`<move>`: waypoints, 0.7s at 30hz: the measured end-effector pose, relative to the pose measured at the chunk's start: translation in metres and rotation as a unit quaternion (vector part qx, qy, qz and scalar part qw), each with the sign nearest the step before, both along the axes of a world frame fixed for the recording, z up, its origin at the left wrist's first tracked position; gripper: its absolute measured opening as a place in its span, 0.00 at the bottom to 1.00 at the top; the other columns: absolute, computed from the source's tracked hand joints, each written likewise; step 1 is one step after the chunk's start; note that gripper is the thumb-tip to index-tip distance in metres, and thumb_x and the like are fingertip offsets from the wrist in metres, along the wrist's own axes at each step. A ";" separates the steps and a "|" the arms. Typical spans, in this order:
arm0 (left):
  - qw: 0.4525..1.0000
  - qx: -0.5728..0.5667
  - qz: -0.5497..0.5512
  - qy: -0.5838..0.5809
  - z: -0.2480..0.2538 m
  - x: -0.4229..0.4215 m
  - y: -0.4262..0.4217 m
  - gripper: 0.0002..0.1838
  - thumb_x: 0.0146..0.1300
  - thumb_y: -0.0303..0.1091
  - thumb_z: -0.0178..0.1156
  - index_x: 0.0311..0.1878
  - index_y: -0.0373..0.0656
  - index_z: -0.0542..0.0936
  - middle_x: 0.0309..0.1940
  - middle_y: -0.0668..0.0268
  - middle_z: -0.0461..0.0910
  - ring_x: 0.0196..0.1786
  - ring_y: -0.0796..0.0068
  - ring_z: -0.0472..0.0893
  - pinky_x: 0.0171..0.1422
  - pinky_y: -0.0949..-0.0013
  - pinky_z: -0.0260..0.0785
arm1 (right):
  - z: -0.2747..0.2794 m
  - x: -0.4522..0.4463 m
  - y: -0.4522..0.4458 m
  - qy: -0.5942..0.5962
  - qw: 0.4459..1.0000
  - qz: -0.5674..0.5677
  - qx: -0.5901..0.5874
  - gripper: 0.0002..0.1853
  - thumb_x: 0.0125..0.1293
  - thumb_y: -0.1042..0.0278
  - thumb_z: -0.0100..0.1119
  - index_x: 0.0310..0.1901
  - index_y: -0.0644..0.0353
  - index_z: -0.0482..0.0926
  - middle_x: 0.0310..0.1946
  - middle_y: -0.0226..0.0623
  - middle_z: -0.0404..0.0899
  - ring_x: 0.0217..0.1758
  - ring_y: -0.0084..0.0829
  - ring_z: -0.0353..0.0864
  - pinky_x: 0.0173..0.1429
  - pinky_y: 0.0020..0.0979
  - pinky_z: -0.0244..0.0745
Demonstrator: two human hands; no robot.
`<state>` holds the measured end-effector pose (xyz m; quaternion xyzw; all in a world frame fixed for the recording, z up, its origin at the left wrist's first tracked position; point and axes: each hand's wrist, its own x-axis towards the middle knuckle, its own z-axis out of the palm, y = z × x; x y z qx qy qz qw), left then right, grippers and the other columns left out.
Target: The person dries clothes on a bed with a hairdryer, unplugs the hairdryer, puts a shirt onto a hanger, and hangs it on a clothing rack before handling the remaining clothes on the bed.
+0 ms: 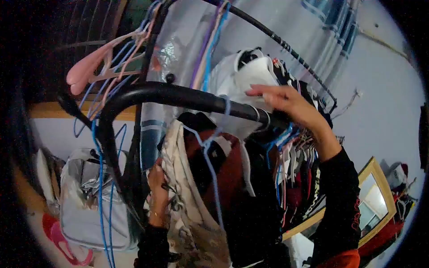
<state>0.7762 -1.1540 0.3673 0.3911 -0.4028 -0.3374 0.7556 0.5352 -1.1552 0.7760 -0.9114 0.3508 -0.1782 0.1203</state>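
A light blue hanger (pixel 212 165) hooks over the black rack rail (pixel 178 94). On it hangs a cream patterned garment (pixel 178 196) with a dark and reddish-brown inside. My left hand (pixel 157 190) grips the garment's left edge, its fingertips partly hidden by the cloth. Above the rail, my right hand (pixel 292 105) holds nothing; its fingers stretch to the left, slightly apart. Just behind that hand is a white cap (pixel 257 73). White rings (pixel 263 115) circle the rail below the right hand.
Pink and blue hangers (pixel 91 69) hang at the rack's left end. Many clothes (pixel 304 169) line the rack at right. A silver-grey bag (pixel 94 214) and a pink sandal (pixel 67 245) lie at lower left. A gold-framed mirror (pixel 375 203) leans at right.
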 end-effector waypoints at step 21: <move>0.696 0.276 -0.462 -0.476 -0.186 -0.026 0.228 0.24 0.71 0.37 0.48 0.67 0.37 0.65 0.55 0.50 0.70 0.50 0.57 0.74 0.55 0.57 0.66 | -0.302 -0.070 0.365 -0.287 0.894 -0.140 0.313 0.21 0.65 0.68 0.61 0.59 0.64 0.73 0.55 0.47 0.77 0.58 0.41 0.76 0.60 0.36 0.70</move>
